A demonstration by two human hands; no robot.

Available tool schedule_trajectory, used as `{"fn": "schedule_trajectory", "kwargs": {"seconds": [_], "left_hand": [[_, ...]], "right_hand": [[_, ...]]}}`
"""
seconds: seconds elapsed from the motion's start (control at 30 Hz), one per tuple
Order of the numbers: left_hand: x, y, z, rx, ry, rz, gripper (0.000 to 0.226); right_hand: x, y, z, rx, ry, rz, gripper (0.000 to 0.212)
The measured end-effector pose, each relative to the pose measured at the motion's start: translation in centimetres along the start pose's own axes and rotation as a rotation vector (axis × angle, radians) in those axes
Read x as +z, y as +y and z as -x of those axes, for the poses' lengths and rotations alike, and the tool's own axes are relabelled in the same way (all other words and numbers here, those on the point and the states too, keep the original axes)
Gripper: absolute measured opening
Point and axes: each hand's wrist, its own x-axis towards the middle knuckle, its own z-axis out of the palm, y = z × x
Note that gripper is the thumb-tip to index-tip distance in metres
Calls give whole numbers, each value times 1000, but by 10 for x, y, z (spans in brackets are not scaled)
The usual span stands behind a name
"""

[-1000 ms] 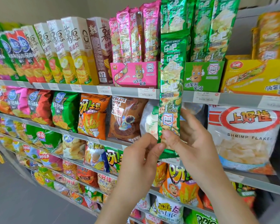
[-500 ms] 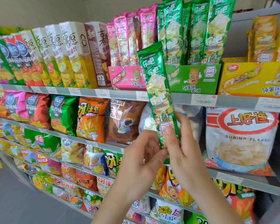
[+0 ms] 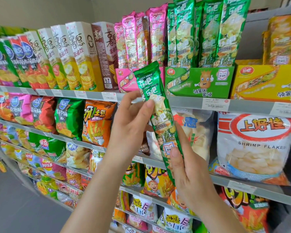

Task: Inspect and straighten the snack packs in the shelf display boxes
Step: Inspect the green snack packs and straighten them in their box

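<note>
Glossy green snack pack tilting left; left hand pinching upper part, right hand gripping lower end; top hiding pink display box corner.

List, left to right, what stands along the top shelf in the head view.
Green and red chip bags → white-and-yellow cartons → brown cartons → pink display box → green display box → yellow display box.

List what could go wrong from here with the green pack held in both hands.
1. The green pack is tilted, pinched only by the left hand and right hand; the foil might slip from either grip.
2. The green display box looks tightly filled, so pushing it back in could crumple it or tip neighbouring packs.
</note>
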Motion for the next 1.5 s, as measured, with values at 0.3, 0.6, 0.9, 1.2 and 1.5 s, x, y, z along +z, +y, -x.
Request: {"fn": "schedule_trajectory", "kwargs": {"seconds": [0.3,0.6,0.9,1.2,1.5], "left_hand": [[6,25,-38,38,-148,-28,18],[3,74,-83,219,-490,-366,34],[30,118,-131,579,-362,-436,30],[54,146,-187,922,-53,-598,34],[77,126,-201,825,-114,-689,27]], "right_hand": [[-6,-1,-1,52,-69,-220,51],[-40,4,-26,92,-181,-236,39],[-92,-17,-86,-104,57,157,43],[-191,-50,-176,-345,499,452,43],[-200,-63,-232,-222,120,703,55]]}}
